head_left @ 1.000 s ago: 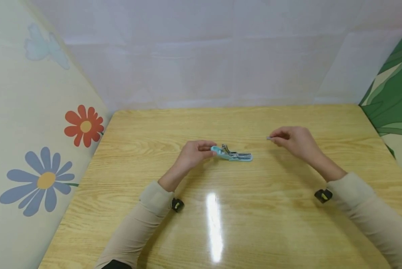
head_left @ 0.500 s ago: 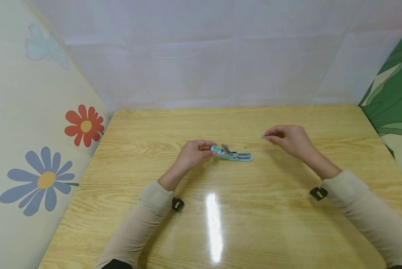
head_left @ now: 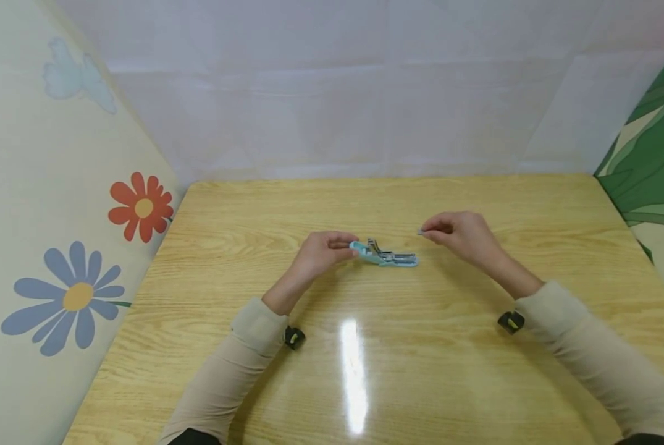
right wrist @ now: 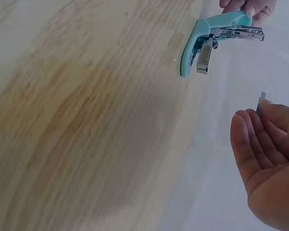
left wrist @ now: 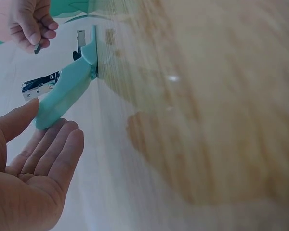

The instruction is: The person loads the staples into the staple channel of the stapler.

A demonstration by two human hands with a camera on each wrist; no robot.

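A mint-green stapler [head_left: 390,258] lies opened out on the table, its metal magazine and inner parts showing in the right wrist view. My left hand [head_left: 320,253] pinches one end of it between thumb and fingers, and that end is raised off the wood. To the right, my right hand [head_left: 462,235] is held above the table and pinches a small grey strip of staples [right wrist: 261,102] between thumb and fingertips. The strip [head_left: 421,232] is apart from the stapler, a short way beyond its far right end.
The wooden table [head_left: 398,352] reaches back to a white sheet [head_left: 320,111]. A wall with painted flowers [head_left: 76,296] stands at the left, and green painted leaves [head_left: 659,154] show at the right.
My right hand has moved left with the staple strip, closer to the stapler. The left hand and the stapler have stayed in place.
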